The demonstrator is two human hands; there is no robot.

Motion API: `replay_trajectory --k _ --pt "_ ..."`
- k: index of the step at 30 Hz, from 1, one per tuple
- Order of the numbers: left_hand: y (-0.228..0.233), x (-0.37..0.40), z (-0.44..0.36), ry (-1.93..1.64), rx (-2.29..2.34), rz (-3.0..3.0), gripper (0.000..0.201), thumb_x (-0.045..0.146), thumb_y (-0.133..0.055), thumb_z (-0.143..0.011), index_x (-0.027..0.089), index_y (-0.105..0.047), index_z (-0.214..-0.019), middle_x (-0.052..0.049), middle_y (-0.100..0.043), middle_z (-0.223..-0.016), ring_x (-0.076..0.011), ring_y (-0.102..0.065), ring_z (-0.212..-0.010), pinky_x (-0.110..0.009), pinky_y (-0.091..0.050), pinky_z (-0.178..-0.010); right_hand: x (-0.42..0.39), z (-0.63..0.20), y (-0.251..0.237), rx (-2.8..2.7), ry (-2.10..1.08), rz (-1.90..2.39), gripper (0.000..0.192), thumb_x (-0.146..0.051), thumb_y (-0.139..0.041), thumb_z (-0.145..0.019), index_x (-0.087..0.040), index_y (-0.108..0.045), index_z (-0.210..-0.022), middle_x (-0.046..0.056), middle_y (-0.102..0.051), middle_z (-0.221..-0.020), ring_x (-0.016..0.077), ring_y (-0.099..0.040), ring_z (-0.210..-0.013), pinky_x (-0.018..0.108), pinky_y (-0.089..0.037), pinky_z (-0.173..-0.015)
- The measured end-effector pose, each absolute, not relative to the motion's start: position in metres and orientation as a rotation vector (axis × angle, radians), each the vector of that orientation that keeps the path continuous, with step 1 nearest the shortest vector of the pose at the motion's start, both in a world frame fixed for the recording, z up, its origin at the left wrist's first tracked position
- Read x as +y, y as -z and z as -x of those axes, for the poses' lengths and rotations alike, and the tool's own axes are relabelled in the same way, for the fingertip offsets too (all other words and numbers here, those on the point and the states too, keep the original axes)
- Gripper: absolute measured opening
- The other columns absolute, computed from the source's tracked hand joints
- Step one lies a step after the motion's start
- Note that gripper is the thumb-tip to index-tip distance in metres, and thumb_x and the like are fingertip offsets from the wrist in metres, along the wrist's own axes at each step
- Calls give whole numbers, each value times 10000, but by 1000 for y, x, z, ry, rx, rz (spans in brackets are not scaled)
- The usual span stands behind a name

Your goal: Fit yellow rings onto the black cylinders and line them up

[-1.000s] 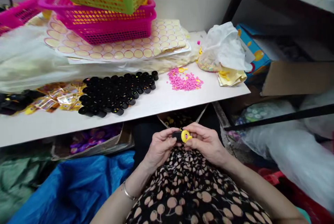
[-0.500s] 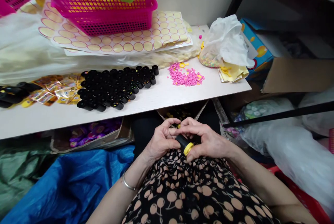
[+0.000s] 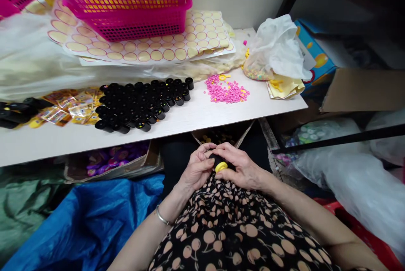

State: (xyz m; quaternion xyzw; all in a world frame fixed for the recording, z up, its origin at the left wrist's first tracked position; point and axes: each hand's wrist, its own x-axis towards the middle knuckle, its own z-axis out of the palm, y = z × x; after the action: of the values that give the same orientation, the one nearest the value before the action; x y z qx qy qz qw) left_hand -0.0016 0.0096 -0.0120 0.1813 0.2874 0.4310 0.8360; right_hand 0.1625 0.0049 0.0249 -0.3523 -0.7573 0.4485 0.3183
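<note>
Hands unchanged in grip: left hand point(image 3: 198, 169) and right hand point(image 3: 242, 167) both pinch the small black tube point(image 3: 217, 160) over the lap, its yellow cap point(image 3: 221, 167) now tucked lower between the fingers than half a second ago, below the white table point(image 3: 196, 121) holding black tubes point(image 3: 142, 102) and pink beads point(image 3: 226, 92).

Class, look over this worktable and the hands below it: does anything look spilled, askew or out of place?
Yes. Pink beads lie loose in a scattered heap on the white table, a few yellow pieces mixed in, beside an open plastic bag, not in any container.
</note>
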Motion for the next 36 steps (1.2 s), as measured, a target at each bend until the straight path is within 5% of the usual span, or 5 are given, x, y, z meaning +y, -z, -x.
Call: replay_trajectory --k 12,17,24,30,36 --pt "10 3 0 -788 500 -418 665 101 -799 -489 138 -484 -1073 -26 -633 -836 -127 -624 -721 -204 -498 -677 4 -168 -41 -2165 -1141 992 516 -389 -748 -623 -196 -569 -1067 53 -539 -1026 199 -468 -927 358 -386 -818" --pt "15 0 -1 -774 539 -414 564 57 -778 -502 121 -540 -1010 -18 -640 -798 -95 -606 -652 -176 -484 -633 3 -167 -34 -2222 -1059 945 515 -331 -758 -614 -187 -561 -1067 59 -554 -997 211 -490 -903 361 -369 -788" --pt "16 6 -2 -876 581 -329 491 147 -752 -598 169 -573 -1055 -29 -644 -900 -131 -624 -800 -215 -493 -722 6 -160 -12 -1757 -1099 1037 492 -276 -725 -648 -206 -522 -1090 38 -493 -975 123 -464 -748 272 -419 -655" --pt "13 9 3 -874 627 -425 381 114 -771 -554 152 -642 -910 -46 -668 -921 -142 -629 -816 -223 -494 -742 -1 -161 -18 -1586 -1051 1102 181 -285 -682 -708 -177 -556 -782 -2 -497 -766 76 -423 -579 224 -383 -513" --pt "12 8 4 -898 674 -518 386 97 -772 -543 141 -666 -911 -53 -685 -904 -141 -634 -786 -230 -494 -743 -9 -168 -21 -1712 -1010 1027 312 -256 -694 -703 -181 -580 -984 62 -552 -927 114 -503 -673 265 -470 -624"
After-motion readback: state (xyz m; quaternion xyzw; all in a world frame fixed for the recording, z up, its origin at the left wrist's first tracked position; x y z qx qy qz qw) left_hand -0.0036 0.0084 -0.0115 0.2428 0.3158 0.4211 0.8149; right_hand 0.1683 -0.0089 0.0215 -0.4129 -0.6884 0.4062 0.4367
